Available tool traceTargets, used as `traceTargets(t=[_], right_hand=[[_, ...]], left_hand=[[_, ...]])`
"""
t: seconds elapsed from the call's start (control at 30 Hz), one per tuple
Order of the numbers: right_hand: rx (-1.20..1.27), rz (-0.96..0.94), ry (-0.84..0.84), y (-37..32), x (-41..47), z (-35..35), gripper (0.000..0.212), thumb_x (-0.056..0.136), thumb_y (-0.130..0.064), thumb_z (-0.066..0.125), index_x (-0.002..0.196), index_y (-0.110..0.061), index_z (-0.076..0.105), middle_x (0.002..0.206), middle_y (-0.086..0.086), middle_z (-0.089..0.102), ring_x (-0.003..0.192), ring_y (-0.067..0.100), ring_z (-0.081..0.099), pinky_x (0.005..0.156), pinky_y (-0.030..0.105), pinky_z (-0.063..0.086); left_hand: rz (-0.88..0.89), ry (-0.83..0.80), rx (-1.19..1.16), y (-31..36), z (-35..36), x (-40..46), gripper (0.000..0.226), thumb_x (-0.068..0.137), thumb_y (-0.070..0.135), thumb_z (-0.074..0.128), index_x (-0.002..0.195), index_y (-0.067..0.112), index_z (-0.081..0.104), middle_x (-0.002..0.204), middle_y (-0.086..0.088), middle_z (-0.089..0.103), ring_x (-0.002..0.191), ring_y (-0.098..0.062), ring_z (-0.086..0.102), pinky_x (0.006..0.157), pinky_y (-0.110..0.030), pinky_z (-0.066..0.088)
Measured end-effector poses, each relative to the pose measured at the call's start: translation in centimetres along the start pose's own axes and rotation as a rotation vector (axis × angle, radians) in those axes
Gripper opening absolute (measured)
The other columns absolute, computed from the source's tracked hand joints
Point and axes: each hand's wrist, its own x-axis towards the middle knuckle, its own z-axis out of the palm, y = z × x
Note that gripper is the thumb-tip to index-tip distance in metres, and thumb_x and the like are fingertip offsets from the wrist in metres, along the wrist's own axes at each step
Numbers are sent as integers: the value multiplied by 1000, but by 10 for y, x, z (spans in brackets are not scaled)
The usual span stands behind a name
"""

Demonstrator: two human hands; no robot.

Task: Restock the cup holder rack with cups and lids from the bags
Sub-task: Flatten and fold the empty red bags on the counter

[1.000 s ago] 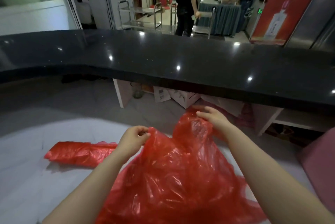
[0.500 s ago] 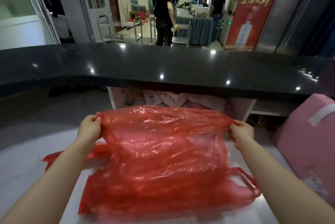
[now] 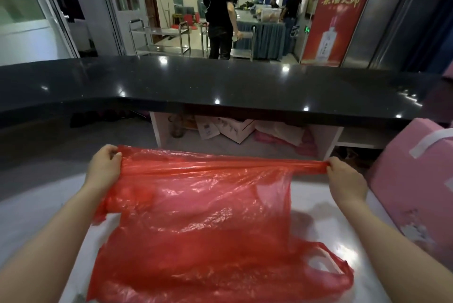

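A thin red plastic bag [image 3: 203,216] hangs stretched between both hands above a white worktop [image 3: 326,219]. My left hand [image 3: 104,167] grips the bag's top left corner. My right hand [image 3: 344,180] pinches the top right corner, pulled into a tight strip. The bag's lower part with a handle loop [image 3: 326,266] lies on the worktop. The bag looks flat, and no cups, lids or rack show in view.
A long black counter [image 3: 220,86] runs across ahead, with boxes [image 3: 230,128] and pink bags on the floor beneath it. A pink taped box [image 3: 414,180] stands at the right. A person in black [image 3: 219,13] stands beyond by metal carts.
My hands have drawn apart, taking the crumpled bag out flat and taut. The right hand went further right and the camera tilted up.
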Motion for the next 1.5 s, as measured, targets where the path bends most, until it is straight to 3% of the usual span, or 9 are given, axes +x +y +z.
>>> traceTargets(t=[0.2,0.37,0.47,0.63,0.83,1.03,1.2,1.37,1.5], right_hand=[[-28,67,-80,3,7,3,18,98,-18,40,106,-15,57,82,18,66,71,38,61,58,34,38],[1273,887,-295,-13,25,26,19,96,-20,45,92,-12,61,84,10,67,60,22,66,59,30,49],[1447,934,-368,-6,36,41,12,97,-20,50,102,-14,59,91,7,69,66,20,70,54,26,49],[1202,753,-325,7,50,62,19,84,7,62,99,-4,66,65,3,68,58,14,59,54,20,50],[745,710,-52,31,59,71,26,78,0,65,102,-8,73,80,3,64,77,16,57,69,27,43],[828,704,-193,25,55,59,47,83,-6,56,130,-8,53,106,14,63,81,27,62,72,32,50],[472,149,2,-13,15,36,49,80,-8,60,128,-9,53,130,17,50,122,32,45,103,35,33],[325,-334,-393,-72,-9,52,34,89,-24,60,121,-14,63,136,9,54,131,25,42,110,33,27],[119,-421,-701,-100,-22,81,68,90,-62,44,149,-35,25,160,3,14,147,32,7,117,47,10]], left_hand=[[1,-19,97,-3,9,6,20,94,14,54,109,1,61,108,-22,65,99,-38,58,76,-36,36],[-115,-49,-26,0,27,2,18,94,16,56,102,3,66,102,-21,67,84,-32,59,77,-38,43],[-212,-142,-151,3,37,-10,23,94,32,56,96,12,67,86,-13,67,70,-26,56,68,-36,45],[-363,-227,-255,3,56,-23,23,95,27,57,103,8,67,86,-17,67,72,-30,62,72,-40,52],[-232,-63,-76,6,69,-21,22,94,32,57,91,12,66,92,-18,69,81,-33,63,79,-42,51],[-398,-57,-320,17,67,-26,48,93,54,40,123,18,50,115,-9,59,104,-30,56,96,-50,45],[-30,2,-82,17,67,-59,37,93,12,52,130,12,51,132,-11,54,119,-28,52,97,-40,41],[188,20,118,27,74,-97,20,84,3,58,98,11,70,98,-10,63,88,-27,60,79,-34,42],[151,-169,121,27,86,-129,29,90,15,60,118,9,63,119,-10,63,110,-27,57,95,-38,42]])
